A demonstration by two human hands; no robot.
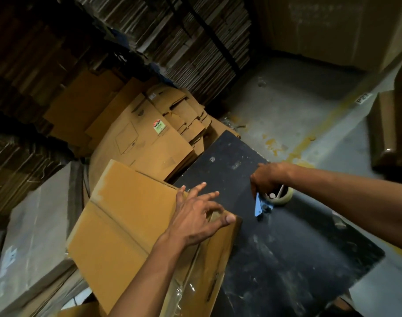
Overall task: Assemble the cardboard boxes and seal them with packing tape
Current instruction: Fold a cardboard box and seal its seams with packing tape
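Box [131,216]: lower left, lying partly over black table's [287,248] left edge.
L hand [197,216]: fingers spread wide, resting on box's rt corner, gripping nothing.
R hand [267,177]: closed round tape dispenser [273,199], mid-table.
Free room: bare tabletop near + rt of dispenser.
Beyond: flat cartons [149,133] abut table's far-left edge; stacked cardboard [191,37] walls off back; floor [298,99] open far rt.

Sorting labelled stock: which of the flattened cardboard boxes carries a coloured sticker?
The flat box leaning in the pile behind the black board; it alone shows a red-and-green sticker.
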